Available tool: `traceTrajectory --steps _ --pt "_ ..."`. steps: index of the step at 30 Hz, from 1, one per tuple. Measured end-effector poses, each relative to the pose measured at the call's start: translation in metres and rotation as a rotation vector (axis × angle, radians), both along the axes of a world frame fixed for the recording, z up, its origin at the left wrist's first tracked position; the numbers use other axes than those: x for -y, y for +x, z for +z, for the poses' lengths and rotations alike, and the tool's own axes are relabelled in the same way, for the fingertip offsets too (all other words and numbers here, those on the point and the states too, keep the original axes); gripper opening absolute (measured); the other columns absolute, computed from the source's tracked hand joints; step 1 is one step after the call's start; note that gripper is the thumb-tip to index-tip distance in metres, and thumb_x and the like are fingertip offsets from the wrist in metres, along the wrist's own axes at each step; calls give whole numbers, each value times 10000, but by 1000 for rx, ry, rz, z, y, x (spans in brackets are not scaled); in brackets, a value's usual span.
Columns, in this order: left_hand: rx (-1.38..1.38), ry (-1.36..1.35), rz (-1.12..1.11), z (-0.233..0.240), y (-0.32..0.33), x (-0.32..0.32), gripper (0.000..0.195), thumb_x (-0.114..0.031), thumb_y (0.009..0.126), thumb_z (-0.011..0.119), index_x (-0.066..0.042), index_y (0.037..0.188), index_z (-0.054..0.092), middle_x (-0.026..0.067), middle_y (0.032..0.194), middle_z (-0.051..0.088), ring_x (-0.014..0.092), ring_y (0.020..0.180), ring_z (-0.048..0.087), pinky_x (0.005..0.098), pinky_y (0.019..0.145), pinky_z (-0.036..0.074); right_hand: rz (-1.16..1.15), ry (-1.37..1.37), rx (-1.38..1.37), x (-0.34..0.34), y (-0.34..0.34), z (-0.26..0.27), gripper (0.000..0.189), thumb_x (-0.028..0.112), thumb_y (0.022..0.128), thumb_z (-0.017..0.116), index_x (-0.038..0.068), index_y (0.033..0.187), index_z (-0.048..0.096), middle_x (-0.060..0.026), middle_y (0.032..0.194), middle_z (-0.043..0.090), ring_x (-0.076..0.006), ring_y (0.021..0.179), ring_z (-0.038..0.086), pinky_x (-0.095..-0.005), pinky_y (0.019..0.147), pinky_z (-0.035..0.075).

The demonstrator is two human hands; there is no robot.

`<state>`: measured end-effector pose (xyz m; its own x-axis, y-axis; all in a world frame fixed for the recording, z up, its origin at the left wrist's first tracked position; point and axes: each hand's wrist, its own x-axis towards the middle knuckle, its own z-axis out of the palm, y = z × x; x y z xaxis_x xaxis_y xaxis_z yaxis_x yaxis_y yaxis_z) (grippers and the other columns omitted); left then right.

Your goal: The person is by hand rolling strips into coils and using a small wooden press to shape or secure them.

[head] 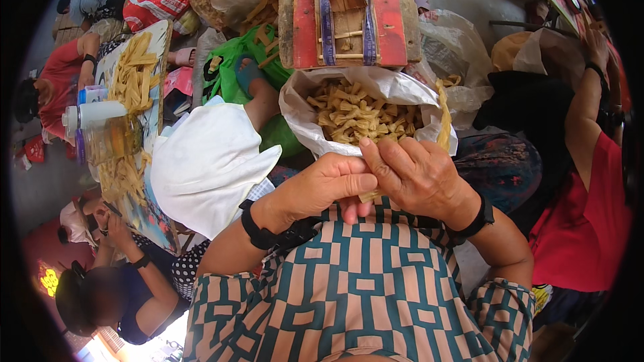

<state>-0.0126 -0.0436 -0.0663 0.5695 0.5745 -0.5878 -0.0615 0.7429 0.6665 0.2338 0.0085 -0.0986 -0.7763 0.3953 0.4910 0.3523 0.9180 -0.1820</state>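
My left hand (327, 181) and my right hand (417, 173) meet in front of my patterned shirt, fingers closed around a yellowish strip (370, 196), of which only a short end shows below the fingers. Just beyond them stands a white woven plastic sack (302, 125), its mouth rolled open, holding many knotted yellowish strips (362, 110). A long strip (444, 115) hangs over the sack's right rim. Behind the sack, a wooden jig with purple tape (347, 35) lies on a red board (392, 20).
A white cloth (206, 161) covers my left knee. Left of it, a table (163, 40) carries loose strips (133, 70) and bottles (103, 110). Green bags (226, 65) lie beside the red board. Co-workers sit left and right; a person in red (578, 226) is near my right elbow.
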Motion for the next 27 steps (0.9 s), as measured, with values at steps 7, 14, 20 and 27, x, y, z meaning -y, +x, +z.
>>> traceTrajectory --steps 7,14,20,27 --pt "-14 -36 -10 -9 12 13 293 -258 1176 694 21 1159 781 29 868 744 103 643 700 232 615 582 33 134 -13 -3 2 3 569 244 901 710 -44 1389 747 -51 970 641 -173 824 669 -304 637 521" --pt "340 498 53 46 -25 0 264 -182 1109 760 50 994 811 140 900 783 209 656 729 308 637 577 62 -44 -325 -31 35 30 459 127 863 816 -18 1298 780 -11 774 585 -184 654 637 -341 549 496" --pt "520 530 286 57 -26 4 333 -317 1039 845 14 1007 867 342 1339 700 478 1237 709 590 1082 560 149 -577 -365 -11 9 18 384 121 993 745 37 1366 706 -80 878 715 -262 738 740 -392 632 580" --pt "143 583 375 65 -18 -5 274 -329 985 881 -57 1019 882 306 1657 599 460 1576 551 611 1295 432 453 -1772 -393 -3 -6 17 330 316 1237 568 83 1466 614 2 971 734 -112 695 649 -301 632 537"
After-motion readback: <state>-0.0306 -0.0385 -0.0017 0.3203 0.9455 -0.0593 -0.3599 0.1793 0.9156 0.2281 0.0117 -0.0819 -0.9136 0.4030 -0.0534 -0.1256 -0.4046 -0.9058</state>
